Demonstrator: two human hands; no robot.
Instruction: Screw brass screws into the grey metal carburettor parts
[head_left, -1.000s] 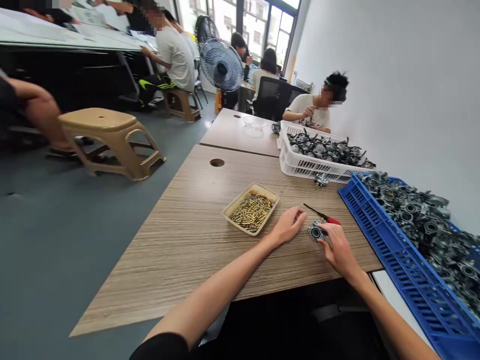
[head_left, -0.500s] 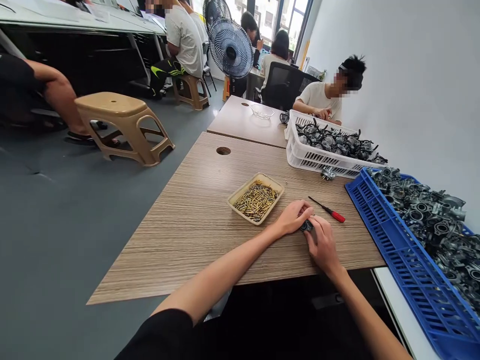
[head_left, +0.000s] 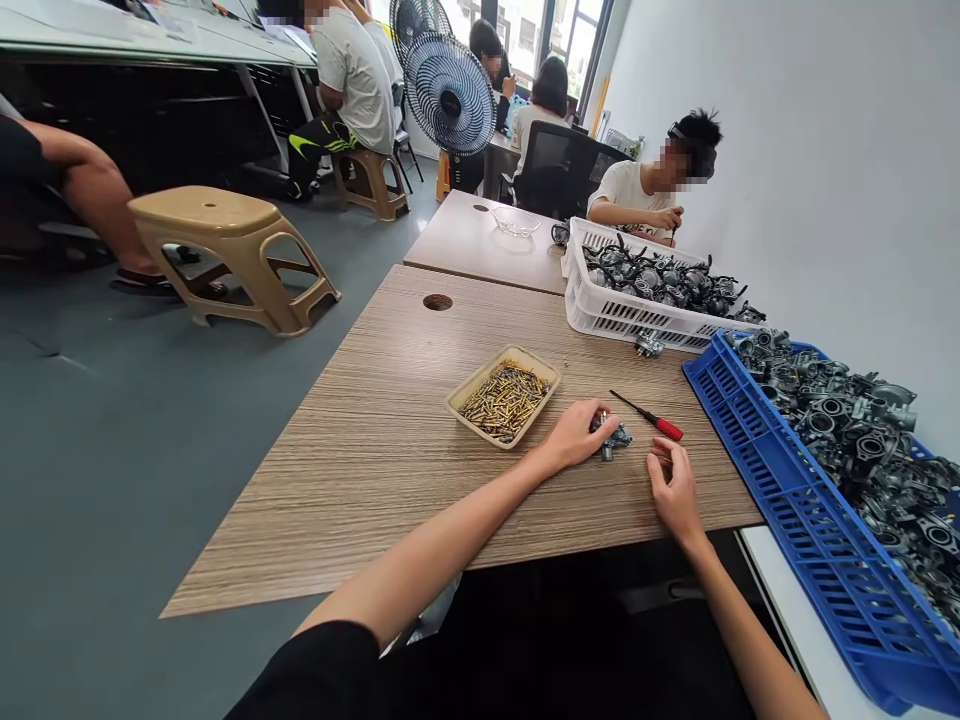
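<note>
The left hand (head_left: 579, 432) reaches inward, its fingers closed around 1 metal carburetor body (head_left: 613, 438). The right hand (head_left: 674, 490) is empty, with fingers half curled and a narrow opening. The carburetor body lies at 3 o'clock of the left hand and at 10 o'clock of the right hand, apart from the latter. The screwdriver (head_left: 654, 419) lies at 12 o'clock of the right hand.

From my view, the table (head_left: 360, 450) has brown and grey streaked wood grain; on it, I see a beige tray (head_left: 460, 420) of golden and grey pieces (head_left: 506, 400), and right of that tray a red-and-black screwdriver (head_left: 664, 427) and a blue crate (head_left: 795, 500).
</note>
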